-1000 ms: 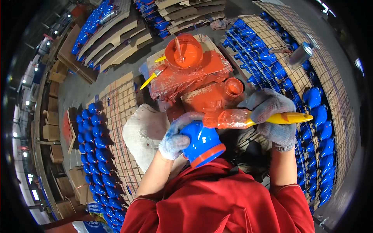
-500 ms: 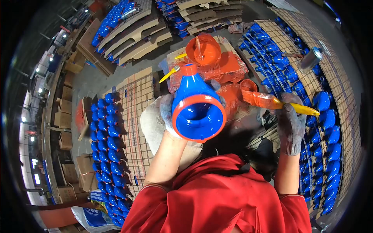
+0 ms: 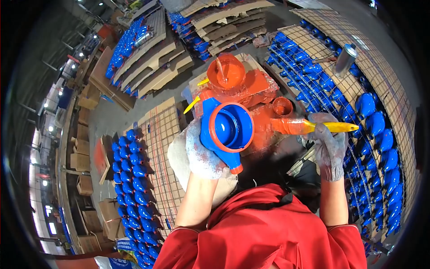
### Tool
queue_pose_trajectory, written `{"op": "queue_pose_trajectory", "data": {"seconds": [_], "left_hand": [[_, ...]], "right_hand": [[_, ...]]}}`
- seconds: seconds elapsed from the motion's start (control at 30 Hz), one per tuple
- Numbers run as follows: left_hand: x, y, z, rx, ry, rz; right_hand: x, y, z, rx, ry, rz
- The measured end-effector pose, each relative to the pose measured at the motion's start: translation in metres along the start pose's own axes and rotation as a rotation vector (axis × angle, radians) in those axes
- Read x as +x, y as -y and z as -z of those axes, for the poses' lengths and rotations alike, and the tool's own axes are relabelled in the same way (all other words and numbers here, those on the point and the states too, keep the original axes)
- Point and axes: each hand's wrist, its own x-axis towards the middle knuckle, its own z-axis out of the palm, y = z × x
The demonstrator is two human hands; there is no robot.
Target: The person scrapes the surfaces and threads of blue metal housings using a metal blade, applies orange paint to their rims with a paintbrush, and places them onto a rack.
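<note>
My left hand [image 3: 200, 154], in a paint-stained glove, grips a hollow blue casting [image 3: 207, 130] from its left side. Its round opening faces me, with an orange-red painted rim, and a red-tipped end points down towards me. My right hand [image 3: 330, 150], also gloved, is wrapped around the yellow handle of a paintbrush [image 3: 309, 127]. The brush lies nearly level, its paint-coated head pointing left near the casting without touching it. Beyond the casting, a red bowl [image 3: 219, 80] of orange-red paint rests on a paint-covered block [image 3: 264, 87]. A smaller paint cup [image 3: 282, 107] stands just above the brush head.
Rows of blue castings [image 3: 134, 188] lie on a wire-mesh rack [image 3: 163, 148] at the left. More castings [image 3: 385, 139] fill the right rack, where a spray can [image 3: 346, 59] stands. Another yellow-handled brush [image 3: 191, 105] lies by the block. Cardboard stacks [image 3: 163, 62] stand behind.
My left hand has turned the casting, so its narrow end no longer points away and the wide opening faces up more. The paintbrush has come slightly left and lies more level.
</note>
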Motion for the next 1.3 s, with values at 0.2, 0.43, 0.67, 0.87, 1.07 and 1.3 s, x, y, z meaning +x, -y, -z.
{"op": "queue_pose_trajectory", "data": {"seconds": [0.2, 0.43, 0.67, 0.87, 1.07, 1.3], "left_hand": [[0.010, -0.008, 0.028, -0.024, 0.165, 0.055], [0.007, -0.011, 0.025, -0.493, 0.675, 0.304], [0.005, -0.032, 0.071, -0.348, 0.302, 0.147], [-0.051, -0.077, 0.151, -0.087, 0.023, -0.211], [-0.147, -0.082, 0.302, 0.789, -0.809, -0.479], [-0.276, -0.071, 0.430, 1.242, -1.568, -0.100]], "right_hand": [[-0.001, -0.003, 0.002, -0.007, -0.004, 0.033], [-0.001, -0.009, -0.002, -0.056, -0.031, 0.032], [0.010, -0.028, 0.009, -0.208, -0.011, 0.077], [0.042, -0.037, 0.006, -0.136, -0.079, -0.039], [0.102, -0.078, 0.009, -0.175, 0.284, -0.119], [0.084, -0.064, -0.062, -0.586, 0.245, -0.092]]}}
